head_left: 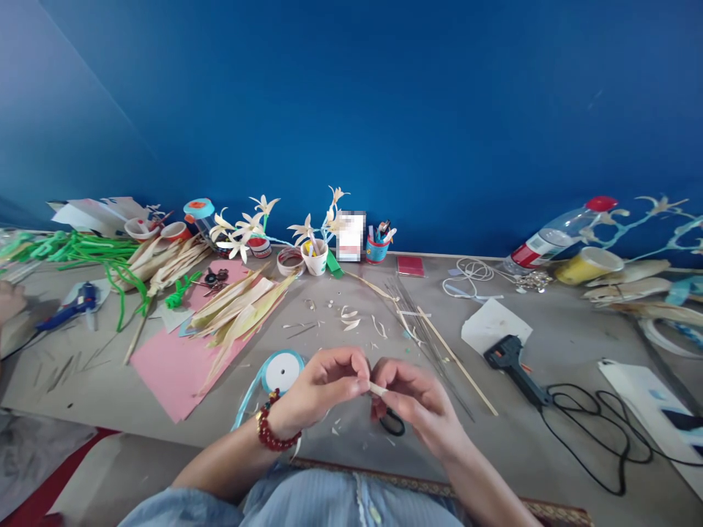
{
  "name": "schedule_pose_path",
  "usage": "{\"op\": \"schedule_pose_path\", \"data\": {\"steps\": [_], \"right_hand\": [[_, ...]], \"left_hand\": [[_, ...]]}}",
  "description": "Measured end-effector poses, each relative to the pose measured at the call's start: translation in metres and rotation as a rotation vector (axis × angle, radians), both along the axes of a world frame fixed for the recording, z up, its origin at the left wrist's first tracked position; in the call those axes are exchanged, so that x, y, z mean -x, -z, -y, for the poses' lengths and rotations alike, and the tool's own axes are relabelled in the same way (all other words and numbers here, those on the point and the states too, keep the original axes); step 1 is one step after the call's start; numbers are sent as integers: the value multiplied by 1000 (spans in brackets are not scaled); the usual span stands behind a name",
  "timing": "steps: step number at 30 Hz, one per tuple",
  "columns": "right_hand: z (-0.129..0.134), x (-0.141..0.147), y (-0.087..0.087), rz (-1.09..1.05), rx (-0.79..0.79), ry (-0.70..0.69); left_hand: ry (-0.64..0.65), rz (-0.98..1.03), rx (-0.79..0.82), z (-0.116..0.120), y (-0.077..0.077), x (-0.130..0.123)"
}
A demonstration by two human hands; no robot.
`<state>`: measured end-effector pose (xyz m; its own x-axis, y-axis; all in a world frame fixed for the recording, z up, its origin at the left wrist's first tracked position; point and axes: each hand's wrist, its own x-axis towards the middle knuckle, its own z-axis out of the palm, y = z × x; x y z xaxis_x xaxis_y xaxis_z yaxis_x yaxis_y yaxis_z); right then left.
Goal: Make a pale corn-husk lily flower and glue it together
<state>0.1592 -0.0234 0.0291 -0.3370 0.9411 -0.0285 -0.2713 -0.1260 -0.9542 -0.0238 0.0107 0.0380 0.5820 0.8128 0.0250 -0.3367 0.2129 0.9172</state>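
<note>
My left hand (335,384) and my right hand (414,399) meet over the near part of the table. A small pale strip (378,389), which looks like corn husk, is pinched between the fingertips of both hands. Below my right hand a black loop (392,423), like a scissors handle, shows in part; the rest is hidden. Close to my left wrist lies a spool of light-blue ribbon (282,372), its loose end running toward me. Beyond the hands, curled husk scraps (350,320) are scattered on the tabletop.
Husk leaves (242,307) lie on pink paper (170,373) to the left. Husk flowers stand in a paper cup (315,258) at the back. Thin sticks (458,362) and a black glue gun (516,369) with its cord lie right. Another person's hand (11,300) is at far left, near a blue glue gun (69,307).
</note>
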Motion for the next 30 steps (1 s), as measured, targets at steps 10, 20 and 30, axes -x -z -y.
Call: {"op": "schedule_pose_path", "data": {"steps": [10, 20, 30], "right_hand": [[-3, 7, 6, -105, 31, -7], [-7, 1, 7, -498, 132, -8], [-7, 8, -10, 183, -26, 32]], "left_hand": [[70, 151, 157, 4, 10, -2], [-51, 380, 267, 5, 26, -12], [-50, 161, 128, 5, 16, -6]]}}
